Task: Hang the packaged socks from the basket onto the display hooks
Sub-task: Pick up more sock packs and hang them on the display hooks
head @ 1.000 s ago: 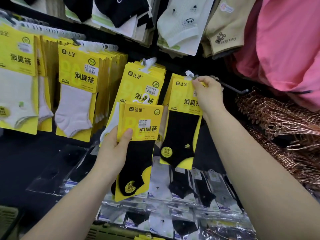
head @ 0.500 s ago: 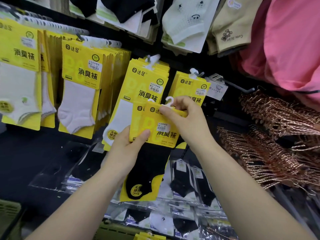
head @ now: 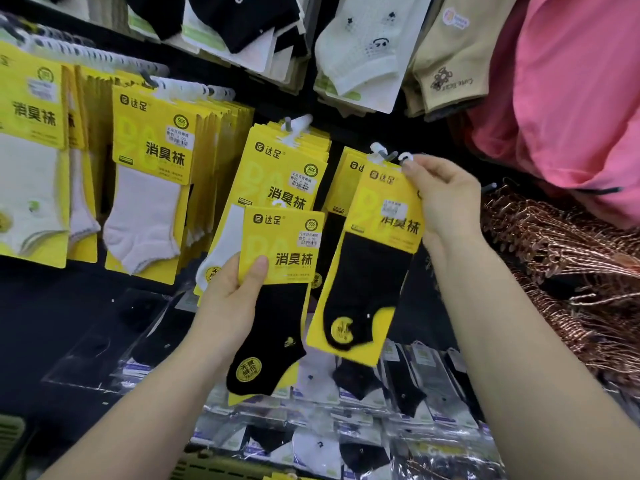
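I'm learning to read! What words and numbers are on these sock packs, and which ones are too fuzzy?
"达足": top of the yellow sock pack in the left hand.
"消臭袜": lower on that pack.
"SGS": its green seal.
"无骨缝合": round sticker on its black sock.
"Cute Bear": beige sock, upside down.
Price label: too blurred to read.

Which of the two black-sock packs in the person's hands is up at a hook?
The tilted pack pinched by the right hand, its white hanger beside the hook tip; the left hand holds the lower pack.
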Motion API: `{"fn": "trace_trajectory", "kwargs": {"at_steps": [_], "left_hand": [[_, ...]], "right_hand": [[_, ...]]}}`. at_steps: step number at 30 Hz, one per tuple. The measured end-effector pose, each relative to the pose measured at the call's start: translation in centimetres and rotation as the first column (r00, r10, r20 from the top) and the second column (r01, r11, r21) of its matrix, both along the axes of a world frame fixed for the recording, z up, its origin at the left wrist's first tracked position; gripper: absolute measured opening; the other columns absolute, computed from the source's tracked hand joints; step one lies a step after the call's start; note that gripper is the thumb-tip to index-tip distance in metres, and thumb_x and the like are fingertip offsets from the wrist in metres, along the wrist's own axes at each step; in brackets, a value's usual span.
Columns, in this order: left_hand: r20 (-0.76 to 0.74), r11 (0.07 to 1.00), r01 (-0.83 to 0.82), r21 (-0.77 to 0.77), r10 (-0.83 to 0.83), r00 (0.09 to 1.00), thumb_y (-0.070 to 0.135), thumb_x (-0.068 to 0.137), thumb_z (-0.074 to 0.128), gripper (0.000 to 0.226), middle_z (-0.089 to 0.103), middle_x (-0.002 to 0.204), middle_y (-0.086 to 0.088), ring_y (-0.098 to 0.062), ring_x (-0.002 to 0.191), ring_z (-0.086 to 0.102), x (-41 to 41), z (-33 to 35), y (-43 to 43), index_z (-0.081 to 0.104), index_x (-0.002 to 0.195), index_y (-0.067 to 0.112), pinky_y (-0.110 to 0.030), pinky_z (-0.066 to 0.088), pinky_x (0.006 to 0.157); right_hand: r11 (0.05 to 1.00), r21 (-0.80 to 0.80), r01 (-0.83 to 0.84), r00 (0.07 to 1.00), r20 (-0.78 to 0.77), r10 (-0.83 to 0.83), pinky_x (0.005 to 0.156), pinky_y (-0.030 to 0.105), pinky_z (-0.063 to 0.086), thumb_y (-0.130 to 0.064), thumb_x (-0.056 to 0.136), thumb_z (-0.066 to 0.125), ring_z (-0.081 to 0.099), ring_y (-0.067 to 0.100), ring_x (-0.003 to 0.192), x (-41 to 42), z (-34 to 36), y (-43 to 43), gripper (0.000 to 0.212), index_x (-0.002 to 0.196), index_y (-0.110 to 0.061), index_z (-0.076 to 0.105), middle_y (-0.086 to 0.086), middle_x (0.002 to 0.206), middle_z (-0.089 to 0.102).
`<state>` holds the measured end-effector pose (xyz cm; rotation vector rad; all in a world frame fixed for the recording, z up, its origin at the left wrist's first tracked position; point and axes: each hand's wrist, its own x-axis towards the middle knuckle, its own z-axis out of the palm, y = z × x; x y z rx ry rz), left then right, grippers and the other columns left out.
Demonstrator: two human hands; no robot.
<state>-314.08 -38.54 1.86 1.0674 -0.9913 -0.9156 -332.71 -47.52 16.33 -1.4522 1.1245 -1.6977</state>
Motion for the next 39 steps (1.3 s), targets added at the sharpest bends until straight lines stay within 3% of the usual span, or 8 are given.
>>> {"fn": "trace_trajectory", "kwargs": {"at_steps": [6, 12, 14, 17, 24, 31, 34, 39], "left_hand": [[0.023, 1.000, -0.021, 0.009, 0.021, 1.000, 0.035, 0.098, 0.043, 0.024, 0.073, 0.101, 0.014, -0.007, 0.096, 0.068, 0.2, 0.3, 0.2, 0.064, 0.110, 0.031, -0.032, 0.052, 0.085], [0.063, 1.000, 0.010, -0.002, -0.010, 0.998, 0.036, 0.097, 0.044, 0.026, 0.072, 0.104, 0.014, -0.004, 0.100, 0.066, 0.1, 0.3, 0.4, 0.064, 0.112, 0.028, -0.034, 0.050, 0.091], [0.080, 0.999, 0.047, -0.019, -0.046, 0.996, 0.039, 0.095, 0.045, 0.024, 0.071, 0.103, 0.020, 0.004, 0.098, 0.064, -0.1, 0.3, 0.4, 0.064, 0.109, 0.032, -0.027, 0.047, 0.087], [0.080, 0.993, 0.117, -0.019, -0.115, 0.990, 0.046, 0.087, 0.046, 0.029, 0.072, 0.104, 0.015, -0.004, 0.099, 0.066, -0.7, 0.3, 0.3, 0.064, 0.107, 0.033, -0.033, 0.049, 0.089], [0.133, 0.980, 0.192, -0.050, -0.184, 0.974, 0.049, 0.082, 0.045, 0.030, 0.071, 0.100, 0.022, 0.003, 0.094, 0.066, -2.0, 0.1, 0.3, 0.063, 0.103, 0.035, -0.024, 0.047, 0.081], [0.207, 0.979, 0.178, -0.098, -0.155, 0.966, 0.024, 0.097, 0.049, 0.024, 0.061, 0.109, 0.020, 0.016, 0.097, 0.056, -3.0, 1.5, -1.3, 0.051, 0.119, 0.033, -0.006, 0.043, 0.083], [0.228, 0.985, 0.164, -0.059, -0.147, 0.962, 0.020, 0.096, 0.052, 0.040, 0.053, 0.121, 0.015, 0.006, 0.104, 0.055, -3.1, 1.6, -1.8, 0.042, 0.133, 0.030, -0.010, 0.041, 0.084], [0.251, 0.976, 0.209, -0.052, -0.190, 0.949, 0.019, 0.096, 0.051, 0.032, 0.053, 0.129, 0.018, 0.010, 0.108, 0.053, -3.0, 1.0, -1.3, 0.050, 0.122, 0.037, -0.007, 0.043, 0.082]], "right_hand": [[0.999, 0.029, 0.024, 0.990, -0.140, -0.020, 0.090, 0.041, 0.055, -0.009, 0.089, 0.063, 0.065, 0.015, 0.085, 1.7, 0.1, -2.3, 0.012, 0.089, -0.017, 0.072, -0.001, 0.086, 0.071], [0.927, -0.199, 0.317, 0.918, -0.182, -0.353, 0.086, 0.018, 0.043, -0.014, 0.086, 0.063, 0.053, 0.012, 0.099, 2.4, -1.9, -0.9, 0.016, 0.100, -0.020, 0.057, -0.007, 0.102, 0.054], [0.959, -0.228, 0.167, 0.921, -0.312, -0.234, 0.081, 0.019, 0.042, -0.019, 0.088, 0.061, 0.054, 0.011, 0.094, 3.3, -3.7, 1.3, 0.010, 0.093, -0.027, 0.057, -0.008, 0.098, 0.057], [0.980, 0.074, -0.185, 0.847, -0.493, 0.197, 0.073, 0.013, 0.050, -0.035, 0.090, 0.060, 0.062, 0.003, 0.084, 4.5, -5.4, 3.8, 0.009, 0.087, -0.032, 0.067, -0.010, 0.091, 0.069], [0.935, 0.168, -0.314, 0.880, -0.319, 0.352, 0.060, 0.008, 0.047, -0.016, 0.083, 0.071, 0.064, -0.004, 0.072, 3.0, -4.2, 4.7, 0.014, 0.074, -0.025, 0.076, -0.010, 0.078, 0.074], [0.998, 0.065, -0.023, 0.993, -0.116, 0.031, 0.073, 0.025, 0.056, -0.016, 0.086, 0.069, 0.067, 0.009, 0.076, 1.1, -2.2, 2.3, 0.011, 0.079, -0.022, 0.075, -0.001, 0.085, 0.072], [0.998, 0.003, 0.067, 0.998, -0.008, -0.067, 0.077, 0.034, 0.053, -0.012, 0.085, 0.068, 0.064, 0.014, 0.075, 0.6, -0.2, 0.4, 0.007, 0.082, -0.014, 0.074, -0.002, 0.076, 0.070], [0.999, 0.007, 0.035, 0.990, -0.140, -0.034, 0.055, 0.026, 0.049, -0.016, 0.087, 0.066, 0.058, 0.011, 0.068, 1.8, 1.1, -2.3, 0.017, 0.072, -0.023, 0.071, -0.006, 0.073, 0.067]]}}
